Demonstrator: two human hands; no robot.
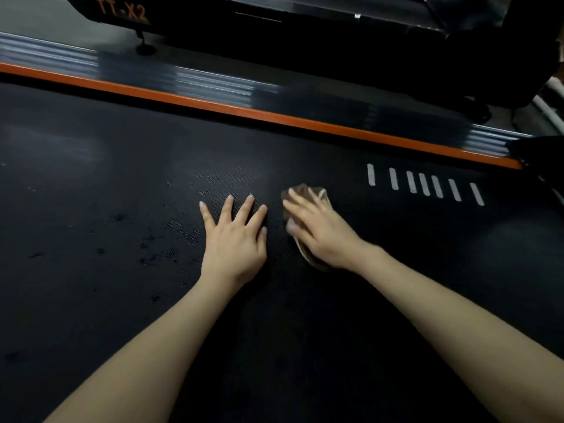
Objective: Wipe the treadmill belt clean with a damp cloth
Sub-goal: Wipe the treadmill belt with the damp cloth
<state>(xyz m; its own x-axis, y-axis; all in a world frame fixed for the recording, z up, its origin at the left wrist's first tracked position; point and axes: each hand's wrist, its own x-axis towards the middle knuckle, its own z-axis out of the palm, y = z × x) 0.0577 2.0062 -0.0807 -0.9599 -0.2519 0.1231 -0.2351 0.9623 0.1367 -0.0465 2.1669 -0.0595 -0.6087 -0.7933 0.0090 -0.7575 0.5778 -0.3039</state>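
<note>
On belt [122, 178], cloth [301, 189] lengthwise toward rail [274, 117]

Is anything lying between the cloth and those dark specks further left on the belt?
Yes. The left hand lies flat on the belt, directly between the cloth under the right hand and the dark specks. Nothing else visible blocks that path.

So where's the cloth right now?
In the head view the cloth lies on the treadmill belt just right of centre, under the right hand, between the left hand and the white dash marks.
</note>
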